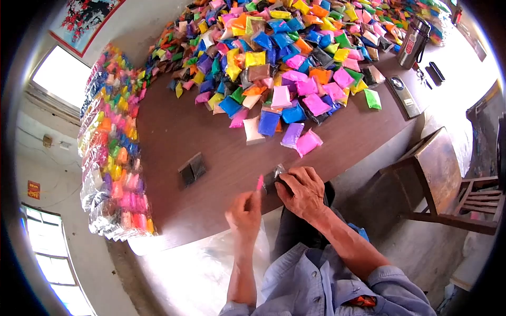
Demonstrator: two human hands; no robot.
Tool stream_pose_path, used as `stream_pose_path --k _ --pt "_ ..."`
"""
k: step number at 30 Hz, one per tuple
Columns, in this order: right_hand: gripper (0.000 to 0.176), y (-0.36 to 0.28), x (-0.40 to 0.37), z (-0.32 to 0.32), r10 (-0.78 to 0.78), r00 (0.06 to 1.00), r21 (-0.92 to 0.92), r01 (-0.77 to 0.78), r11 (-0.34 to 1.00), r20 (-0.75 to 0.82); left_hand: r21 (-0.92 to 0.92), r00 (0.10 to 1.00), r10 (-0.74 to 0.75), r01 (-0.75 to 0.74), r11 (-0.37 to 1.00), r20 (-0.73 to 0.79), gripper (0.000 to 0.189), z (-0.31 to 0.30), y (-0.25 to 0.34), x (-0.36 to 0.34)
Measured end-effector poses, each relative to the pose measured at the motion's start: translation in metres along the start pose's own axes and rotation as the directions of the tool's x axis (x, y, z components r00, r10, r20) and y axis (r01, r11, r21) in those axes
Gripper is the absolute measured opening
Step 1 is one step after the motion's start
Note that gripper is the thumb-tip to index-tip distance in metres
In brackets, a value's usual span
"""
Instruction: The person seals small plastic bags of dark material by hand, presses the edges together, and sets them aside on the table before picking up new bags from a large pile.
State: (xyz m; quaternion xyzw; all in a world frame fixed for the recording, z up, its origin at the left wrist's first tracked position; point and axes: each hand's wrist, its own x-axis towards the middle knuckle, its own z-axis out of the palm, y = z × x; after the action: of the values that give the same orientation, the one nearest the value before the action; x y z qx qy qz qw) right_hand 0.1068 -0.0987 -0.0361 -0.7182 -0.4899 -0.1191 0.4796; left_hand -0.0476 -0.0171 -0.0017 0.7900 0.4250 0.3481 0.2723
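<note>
My left hand (244,213) is closed around a thin pink piece (259,183) that sticks up from its fingers, at the near edge of the brown table (174,137). My right hand (301,192) grips a small dark packet with a shiny plastic edge (274,176), right beside the pink piece. Both hands are close together, almost touching. A large heap of small coloured bags (279,52) covers the far part of the table; the nearest ones are pink (308,142), purple (291,135) and white (253,130).
A dark flat packet (192,169) lies alone on the table left of my hands. Clear sacks stuffed with coloured bags (113,152) line the table's left edge. A metal flask (412,42), phone and scale (403,95) sit far right. A wooden chair (443,179) stands at right.
</note>
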Motion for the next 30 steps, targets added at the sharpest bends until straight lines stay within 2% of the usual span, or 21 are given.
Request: stream_pose_path --k 2,4,6,8,9,13,15,17,20,25,27,30 --pt "0.029 0.001 -0.001 0.000 0.001 1.000 0.002 -0.001 1.000 0.005 -0.037 0.998 0.053 -0.053 0.998 0.018 0.013 0.005 0.000 -0.003" --pt "0.030 -0.001 0.001 -0.002 -0.002 1.000 -0.001 0.002 1.000 0.012 0.009 0.993 0.113 -0.113 0.994 0.030 0.013 0.012 -0.010 -0.004" --pt "0.030 -0.001 0.001 -0.003 0.004 1.000 -0.006 -0.004 1.000 0.016 0.066 0.993 0.115 -0.116 0.991 0.023 0.013 0.007 -0.017 -0.001" --pt "0.032 0.000 0.000 0.000 0.005 1.000 0.018 -0.005 1.000 -0.018 0.163 0.999 0.042 -0.038 0.986 -0.025 0.014 0.001 -0.022 0.003" --pt "0.032 0.000 0.000 0.001 0.004 1.000 0.022 -0.003 1.000 -0.019 0.101 0.999 0.000 0.004 0.995 -0.038 0.016 -0.002 -0.024 0.004" --pt "0.040 -0.001 -0.001 0.000 0.013 1.000 0.012 -0.014 1.000 0.025 0.093 1.000 0.005 -0.003 0.996 -0.017 0.017 -0.007 -0.011 0.003" --pt "0.044 -0.004 -0.002 -0.007 0.014 0.999 0.016 -0.015 1.000 0.050 0.028 1.000 0.015 -0.015 1.000 -0.001 0.016 -0.003 -0.004 -0.005" --pt "0.054 -0.008 0.001 -0.013 0.044 0.986 0.003 -0.045 0.999 0.161 0.006 0.999 0.028 -0.028 1.000 -0.021 0.015 0.003 0.001 -0.009" --pt "0.063 -0.012 0.005 -0.018 0.046 0.971 -0.004 -0.047 0.999 0.234 0.003 0.997 0.069 -0.069 0.998 -0.031 0.014 0.011 0.004 -0.014" --pt "0.058 -0.006 0.004 -0.012 0.033 0.971 -0.002 -0.034 0.999 0.237 0.051 0.992 0.128 -0.127 0.991 -0.011 0.010 0.020 0.001 -0.019" --pt "0.056 -0.005 0.003 -0.010 0.016 0.975 0.001 -0.017 1.000 0.223 0.148 0.986 0.169 -0.165 0.975 -0.014 0.009 0.017 -0.001 -0.019" --pt "0.050 -0.005 0.001 -0.010 0.027 0.978 -0.008 -0.026 1.000 0.205 0.242 0.993 0.115 -0.101 0.965 -0.041 0.009 0.007 -0.018 -0.012"
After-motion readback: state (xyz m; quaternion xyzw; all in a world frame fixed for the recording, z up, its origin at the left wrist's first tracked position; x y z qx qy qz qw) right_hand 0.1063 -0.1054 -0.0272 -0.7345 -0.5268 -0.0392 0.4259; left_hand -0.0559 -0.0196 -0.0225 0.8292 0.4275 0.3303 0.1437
